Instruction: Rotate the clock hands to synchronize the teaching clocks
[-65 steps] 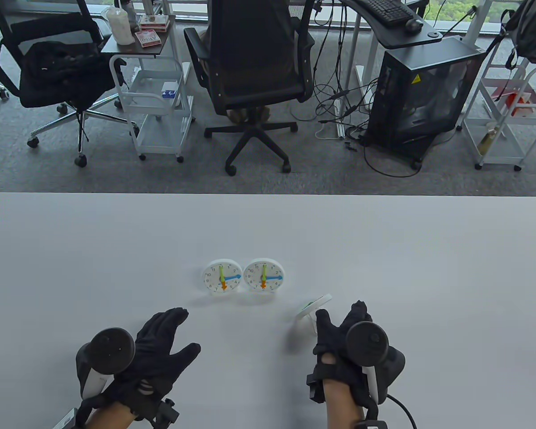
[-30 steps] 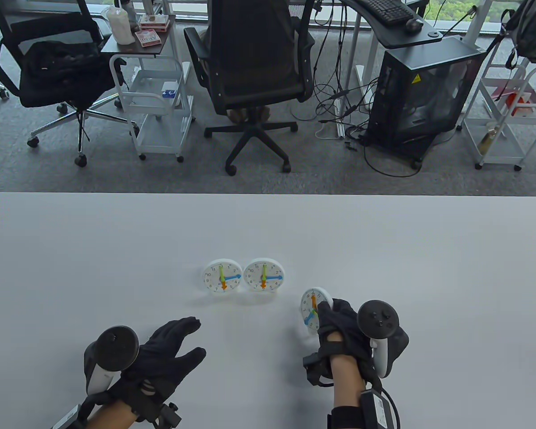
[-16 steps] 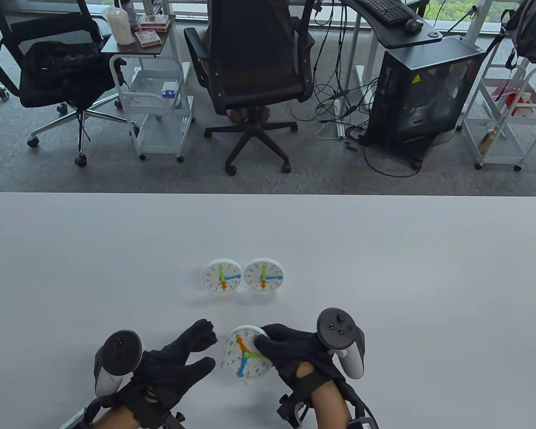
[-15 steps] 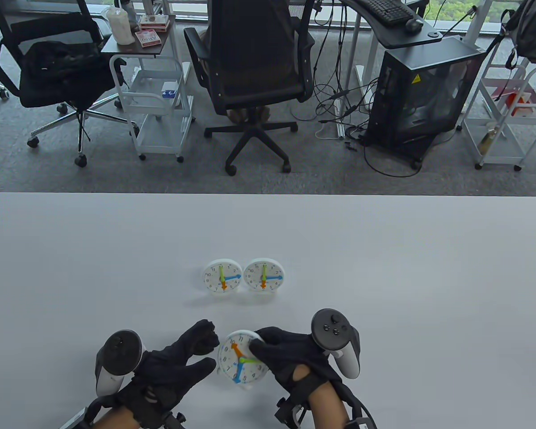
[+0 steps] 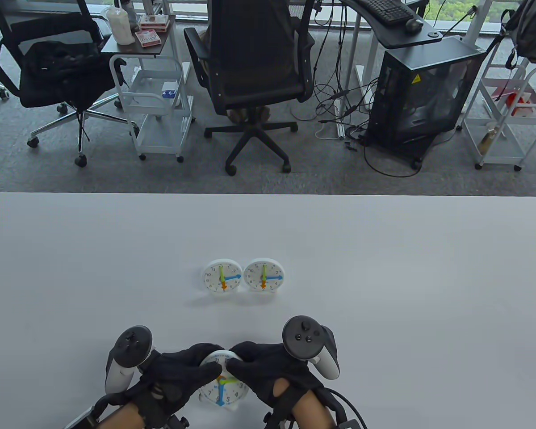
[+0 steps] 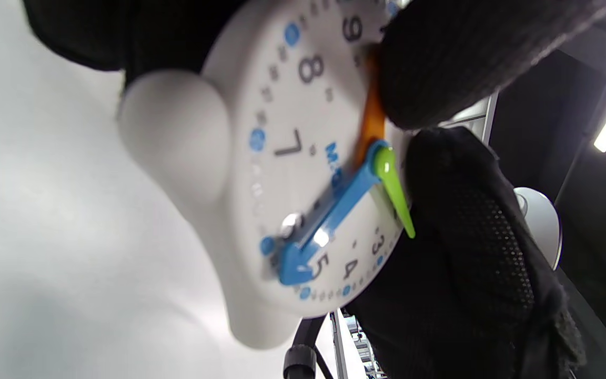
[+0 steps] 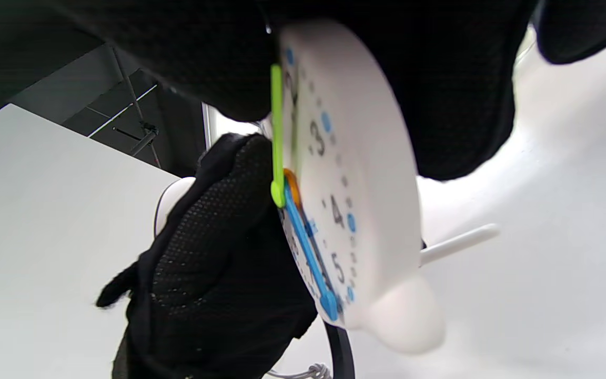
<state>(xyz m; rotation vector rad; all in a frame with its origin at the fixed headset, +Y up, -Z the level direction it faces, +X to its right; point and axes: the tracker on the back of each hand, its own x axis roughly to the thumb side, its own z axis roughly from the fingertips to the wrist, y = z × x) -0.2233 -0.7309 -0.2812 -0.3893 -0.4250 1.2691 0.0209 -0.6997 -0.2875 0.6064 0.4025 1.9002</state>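
Two white teaching clocks, the left clock (image 5: 223, 277) and the right clock (image 5: 263, 275), stand side by side mid-table, each with the green hand up, the blue hand right and the orange hand down. Both hands hold a third clock (image 5: 225, 394) at the table's front edge. My left hand (image 5: 196, 368) holds its left side, and a fingertip (image 6: 440, 58) rests on its face over the orange hand (image 6: 370, 121). My right hand (image 5: 245, 362) grips its right rim. Its blue hand (image 6: 329, 216) points near 6 and its green hand (image 7: 276, 131) near 3.
The white table (image 5: 384, 268) stretches wide on both sides of the clocks. Beyond its far edge stand office chairs (image 5: 254, 67), a rolling cart (image 5: 156, 98) and a computer case (image 5: 424, 89).
My right hand carried the third clock from the table's right side to the front centre. My left hand moved in and took hold of its left side, with a finger on the face.
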